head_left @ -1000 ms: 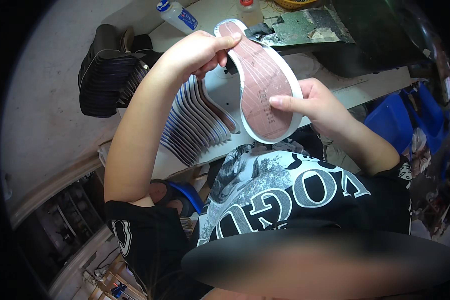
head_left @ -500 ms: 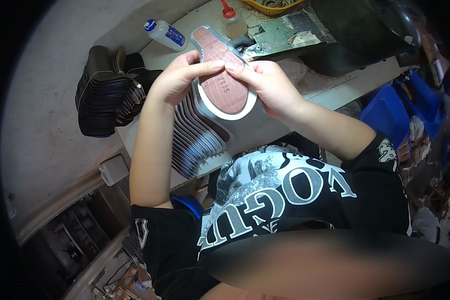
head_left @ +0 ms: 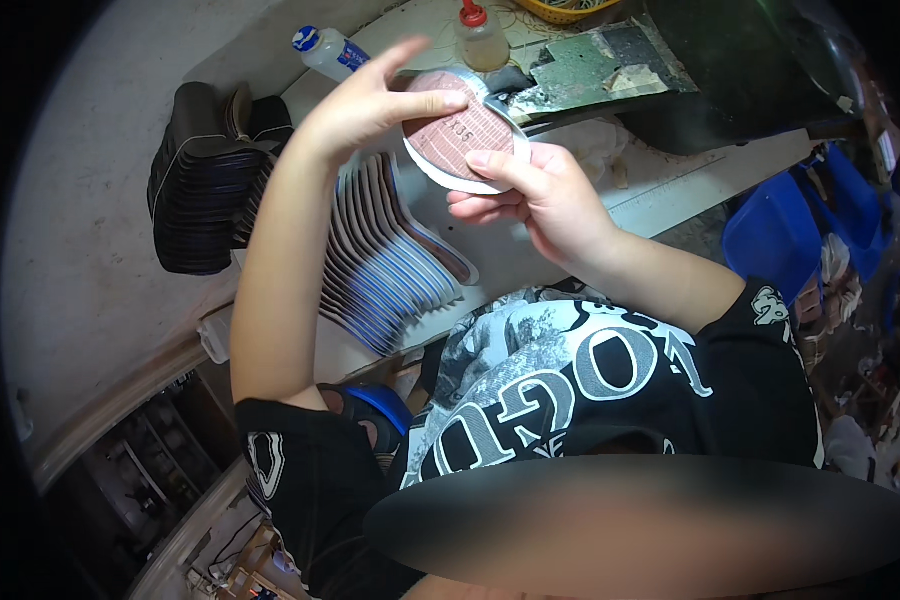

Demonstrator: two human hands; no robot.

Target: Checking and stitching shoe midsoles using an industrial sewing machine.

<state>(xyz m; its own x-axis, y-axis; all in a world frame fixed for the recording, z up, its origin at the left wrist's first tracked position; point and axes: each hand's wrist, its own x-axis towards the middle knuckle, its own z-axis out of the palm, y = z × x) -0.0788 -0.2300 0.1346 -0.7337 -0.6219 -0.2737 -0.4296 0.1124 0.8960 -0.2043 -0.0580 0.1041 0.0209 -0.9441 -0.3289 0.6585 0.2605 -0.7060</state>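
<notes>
Reddish-brown with a pale grey rim, the shoe sole [head_left: 462, 135] sits between both hands, raised above the worktop [head_left: 660, 185] and foreshortened so that mostly one rounded end shows. The right hand [head_left: 535, 195] grips it from below, thumb laid on the patterned face near the rim and the other fingers [head_left: 470, 205] curled under the edge. The left hand [head_left: 370, 100] meets the opposite end with its thumb tip pressed on the face, while the remaining fingers are spread wide and lifted clear.

The sole looks thin, light and flexible, likely rubbery rather than slippery; taking it by the rim at either end, thumb on top and fingers beneath, seems the surest hold, since the middle would probably bow.

Beneath the left forearm a fanned row of similar soles [head_left: 390, 255] stands on edge on the worktop, and a darker stack of soles [head_left: 195, 180] lies further left. Beyond the hands are a red-capped squeeze bottle [head_left: 480, 35], a bottle with a blue cap [head_left: 330, 50] lying down, and a worn green board [head_left: 600, 65]. Blue bins [head_left: 770, 235] sit off to the right.
</notes>
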